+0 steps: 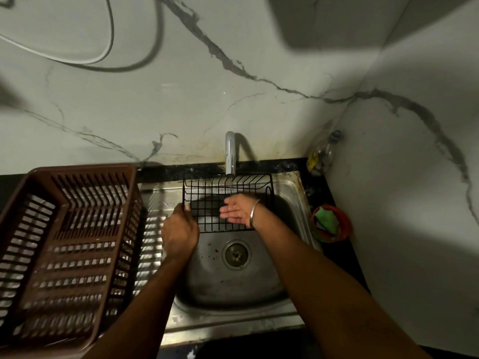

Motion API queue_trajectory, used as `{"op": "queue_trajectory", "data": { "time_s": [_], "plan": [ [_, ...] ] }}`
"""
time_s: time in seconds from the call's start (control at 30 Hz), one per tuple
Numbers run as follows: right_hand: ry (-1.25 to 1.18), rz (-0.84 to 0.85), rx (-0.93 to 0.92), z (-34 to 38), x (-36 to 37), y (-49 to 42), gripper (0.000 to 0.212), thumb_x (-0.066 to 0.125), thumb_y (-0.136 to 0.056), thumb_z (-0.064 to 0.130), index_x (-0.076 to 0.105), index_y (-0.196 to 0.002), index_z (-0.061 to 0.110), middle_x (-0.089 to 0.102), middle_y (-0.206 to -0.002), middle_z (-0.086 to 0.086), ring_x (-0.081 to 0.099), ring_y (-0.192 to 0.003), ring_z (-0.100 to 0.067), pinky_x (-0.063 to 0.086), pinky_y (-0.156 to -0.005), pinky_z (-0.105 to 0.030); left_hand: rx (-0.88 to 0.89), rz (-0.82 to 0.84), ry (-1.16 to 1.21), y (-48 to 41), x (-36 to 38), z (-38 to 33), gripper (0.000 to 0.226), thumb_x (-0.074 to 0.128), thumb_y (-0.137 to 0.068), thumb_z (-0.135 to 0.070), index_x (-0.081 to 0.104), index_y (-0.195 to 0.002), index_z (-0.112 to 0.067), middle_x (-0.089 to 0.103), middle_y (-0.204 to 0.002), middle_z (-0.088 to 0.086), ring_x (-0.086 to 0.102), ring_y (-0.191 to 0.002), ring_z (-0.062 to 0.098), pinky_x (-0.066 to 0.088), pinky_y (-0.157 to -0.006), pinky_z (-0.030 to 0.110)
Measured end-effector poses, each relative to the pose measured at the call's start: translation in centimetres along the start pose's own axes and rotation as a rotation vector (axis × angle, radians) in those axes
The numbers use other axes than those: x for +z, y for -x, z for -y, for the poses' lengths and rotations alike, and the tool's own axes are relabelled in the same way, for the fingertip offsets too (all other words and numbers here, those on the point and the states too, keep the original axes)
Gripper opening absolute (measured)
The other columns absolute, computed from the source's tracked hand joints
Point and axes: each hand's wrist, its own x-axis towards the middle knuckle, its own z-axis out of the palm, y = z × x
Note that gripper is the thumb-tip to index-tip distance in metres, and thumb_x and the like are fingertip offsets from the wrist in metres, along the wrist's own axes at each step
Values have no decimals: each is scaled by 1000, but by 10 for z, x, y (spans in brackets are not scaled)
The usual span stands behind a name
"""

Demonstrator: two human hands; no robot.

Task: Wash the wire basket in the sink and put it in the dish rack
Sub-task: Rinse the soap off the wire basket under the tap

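A black wire basket is held over the steel sink, under the tap, from which a thin stream of water falls. My left hand grips the basket's left edge. My right hand lies inside the basket, palm up and fingers straight, with the stream landing near its fingers. A metal bangle sits on that wrist. The brown plastic dish rack stands on the drainboard to the left of the sink, with nothing in it.
The sink drain lies below the basket. An orange bowl holding a green scrubber sits on the dark counter at the right. A clear bottle stands in the back corner. Marble walls close in behind and to the right.
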Motion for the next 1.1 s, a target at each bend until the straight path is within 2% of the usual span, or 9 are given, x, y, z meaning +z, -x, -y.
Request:
{"op": "queue_trajectory", "data": {
  "time_s": [0.07, 0.23, 0.37, 0.47, 0.57, 0.73, 0.83, 0.93, 1.1],
  "plan": [
    [-76, -53, 14, 0, -2, -1, 25, 43, -107, 20, 64, -113, 8, 74, -109, -11, 75, -79, -18, 55, -61, -24, 2, 13, 31, 0, 5, 3, 43, 37, -115, -34, 66, -114, -3, 55, -80, 1, 60, -77, 26, 44, -72, 34],
    [-109, -59, -68, -5, -8, -4, 34, 47, -105, 23, 60, -132, 7, 70, -127, -13, 70, -110, -24, 55, -76, -31, 30, 63, 48, 1, 13, 13, 38, 39, -114, -33, 66, -125, -7, 65, -85, 4, 65, -81, 28, 49, -77, 36],
    [-559, 215, -116, -16, -25, 4, 48, 62, -87, 31, 60, -129, 9, 56, -146, -21, 56, -131, -34, 49, -102, -48, 49, 82, 93, 7, 22, 24, 38, 39, -113, -38, 58, -140, -19, 74, -107, 15, 72, -95, 39, 59, -87, 48],
    [-854, 247, -107, -19, -28, 8, 59, 72, -88, 45, 52, -129, 7, 51, -145, -28, 52, -133, -43, 50, -100, -58, 29, 105, 153, 14, 31, 27, 36, 42, -113, -37, 55, -141, -20, 74, -104, 15, 72, -95, 39, 59, -89, 51],
    [-1020, 107, -124, -13, -21, 9, 29, 57, -102, 18, 53, -122, -3, 60, -133, -27, 55, -131, -41, 58, -89, -54, 20, 170, 210, 26, 34, 26, 42, 46, -112, -33, 49, -151, -19, 73, -107, 13, 72, -98, 36, 57, -91, 47],
    [-926, 113, -187, -26, -21, 17, 36, 41, -101, -1, 53, -133, 9, 67, -123, -25, 66, -113, -40, 56, -84, -53, -84, 380, 436, 20, 39, 26, 65, 66, -95, -62, 51, -151, -34, 66, -143, 0, 60, -134, 26, 48, -113, 52],
    [-871, 132, -217, -34, -21, 19, 41, 44, -101, -1, 53, -139, 14, 68, -129, -23, 68, -116, -38, 56, -89, -54, -260, 495, 759, 19, 24, 9, 70, 66, -85, -77, 57, -144, -41, 63, -143, -8, 54, -139, 23, 45, -112, 52],
    [-892, 170, -246, -40, -19, 23, 32, 44, -106, 5, 55, -134, 16, 66, -133, -22, 71, -111, -34, 55, -92, -55, -469, 527, 945, 11, 23, 2, 105, 67, -61, -99, 53, -150, -43, 50, -160, 1, 43, -147, 35, 43, -105, 61],
    [-824, 91, -281, -44, 0, 31, 18, 53, -106, 25, 61, -122, 24, 67, -133, -12, 71, -106, -24, 58, -87, -42, -493, 423, 959, -2, 23, -6, 111, 87, -40, -88, 62, -136, -39, 67, -141, 1, 58, -134, 36, 49, -103, 63]
  ]
}}
